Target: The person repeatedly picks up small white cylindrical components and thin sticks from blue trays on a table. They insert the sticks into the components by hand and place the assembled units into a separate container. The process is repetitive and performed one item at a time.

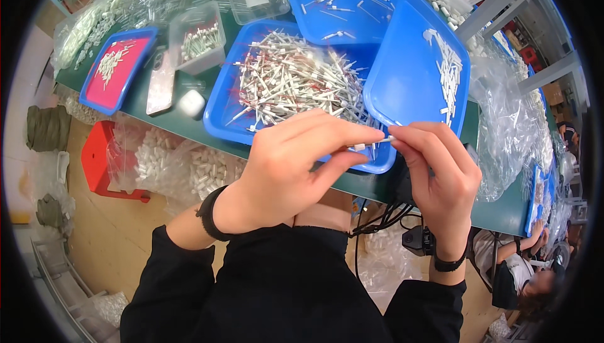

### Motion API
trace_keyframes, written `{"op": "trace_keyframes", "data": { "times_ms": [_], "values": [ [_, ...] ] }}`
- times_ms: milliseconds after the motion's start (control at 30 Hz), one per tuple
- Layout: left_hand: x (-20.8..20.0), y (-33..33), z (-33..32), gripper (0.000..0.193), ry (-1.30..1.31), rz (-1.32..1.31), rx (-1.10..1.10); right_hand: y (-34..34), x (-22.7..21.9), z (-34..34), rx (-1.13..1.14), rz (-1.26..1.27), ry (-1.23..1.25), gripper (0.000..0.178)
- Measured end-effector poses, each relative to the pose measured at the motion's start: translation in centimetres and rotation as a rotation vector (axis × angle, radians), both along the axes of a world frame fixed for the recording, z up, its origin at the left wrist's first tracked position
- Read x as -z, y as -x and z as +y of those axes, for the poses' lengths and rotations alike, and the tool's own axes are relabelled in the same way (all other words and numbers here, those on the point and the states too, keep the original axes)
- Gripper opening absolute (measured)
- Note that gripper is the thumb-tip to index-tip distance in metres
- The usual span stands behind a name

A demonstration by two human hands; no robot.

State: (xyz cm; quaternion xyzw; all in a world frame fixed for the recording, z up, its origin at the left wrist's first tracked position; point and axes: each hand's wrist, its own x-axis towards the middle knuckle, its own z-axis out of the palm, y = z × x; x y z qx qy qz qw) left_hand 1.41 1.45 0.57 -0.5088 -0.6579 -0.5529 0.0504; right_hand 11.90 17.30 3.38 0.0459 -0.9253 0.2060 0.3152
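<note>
White plastic, by the look of it, makes up the thin stick held between both hands over the near edge of a deep blue tray. The left hand has its grip closed on the body, thumb below and index finger along the top; the right hand pinches the far end between thumb and fingertip. Much of the stick is hidden by the fingers.

It should be very light and fairly stiff, perhaps slick and easy to roll, so a fingertip grip close to each end seems best, with no hard bending, since so slim a piece might snap.

Beneath, a heap of similar sticks lies crisscrossed in the tray, likely to snag one another. A shallow blue tray leans over the right side, hindering reach there. Left on the green bench are a clear box, a white case and a pink tray. Clear bags crowd the right, and dark cables hang below the bench edge.
</note>
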Motion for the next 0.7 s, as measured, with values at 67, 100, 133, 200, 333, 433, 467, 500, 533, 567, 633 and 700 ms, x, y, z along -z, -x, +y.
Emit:
{"op": "trace_keyframes", "data": {
  "times_ms": [67, 100, 133, 200, 333, 433, 467, 500, 533, 567, 633, 700],
  "values": [
    [0.6, 0.4, -0.2, 0.026, -0.03, -0.05, 0.012, -0.1, -0.1, 0.2, -0.06, 0.016, -0.02, 0.02],
    [0.8, 0.4, -0.3, 0.026, -0.034, -0.052, 0.009, -0.1, 0.0, 0.3, -0.092, 0.025, -0.028, 0.02],
    [0.9, 0.5, -0.4, 0.025, -0.038, -0.054, 0.006, 0.0, 0.1, 0.2, -0.112, 0.037, -0.015, 0.02],
    [0.9, 0.4, -0.4, 0.024, -0.056, -0.044, 0.007, 0.2, 0.2, -0.2, -0.146, 0.062, 0.009, 0.02],
    [0.7, 0.3, -0.3, 0.023, -0.107, 0.037, 0.016, 0.3, 0.5, -0.5, -0.142, 0.057, 0.04, 0.018],
    [0.9, 0.5, -0.4, 0.022, -0.135, 0.086, 0.028, 0.1, 0.5, -0.6, -0.134, 0.032, 0.076, 0.017],
    [1.0, 0.5, -0.5, 0.021, -0.143, 0.096, 0.035, 0.1, 0.4, -0.7, -0.133, 0.014, 0.1, 0.016],
    [1.0, 0.4, -0.5, 0.021, -0.153, 0.128, 0.026, 0.0, 0.4, -0.7, -0.131, -0.004, 0.123, 0.015],
    [0.9, 0.3, -0.5, 0.021, -0.162, 0.159, 0.017, -0.1, 0.3, -0.7, -0.135, -0.028, 0.161, 0.015],
    [0.9, 0.2, -0.5, 0.02, -0.171, 0.191, 0.007, -0.1, 0.3, -0.7, -0.139, -0.052, 0.2, 0.015],
    [0.9, 0.2, -0.5, 0.02, -0.162, 0.192, 0.004, -0.2, 0.4, -0.9, -0.144, -0.062, 0.243, 0.016],
    [0.9, 0.3, -0.6, 0.02, -0.156, 0.178, 0.02, -0.1, 0.6, -1.2, -0.141, -0.031, 0.254, 0.02]
  ]
}}
